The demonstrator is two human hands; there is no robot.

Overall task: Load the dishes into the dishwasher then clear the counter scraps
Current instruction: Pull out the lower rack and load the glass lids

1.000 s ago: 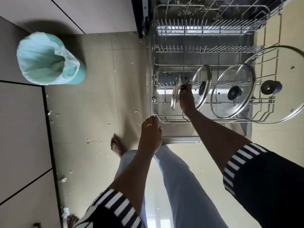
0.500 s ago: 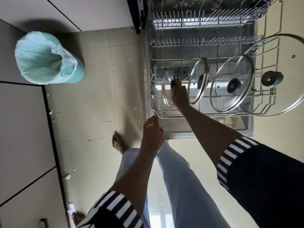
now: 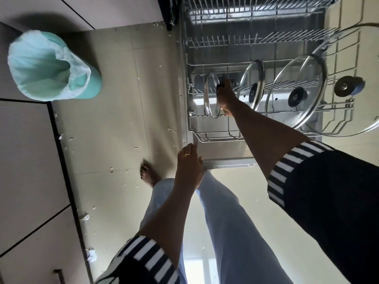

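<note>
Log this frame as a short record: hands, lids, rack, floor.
right hand: grips the small lid by its knob, lid upright in the lower rack
left hand: relaxed, holds nothing
other lids: three larger glass lids stand on edge further along the same rack
floor: teal bin with liner; scattered scraps

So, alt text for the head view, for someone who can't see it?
A person's right hand holds a small glass lid upright in the dishwasher rack, beside three larger lids. The left hand is open; a teal bin stands on the littered floor.
</note>
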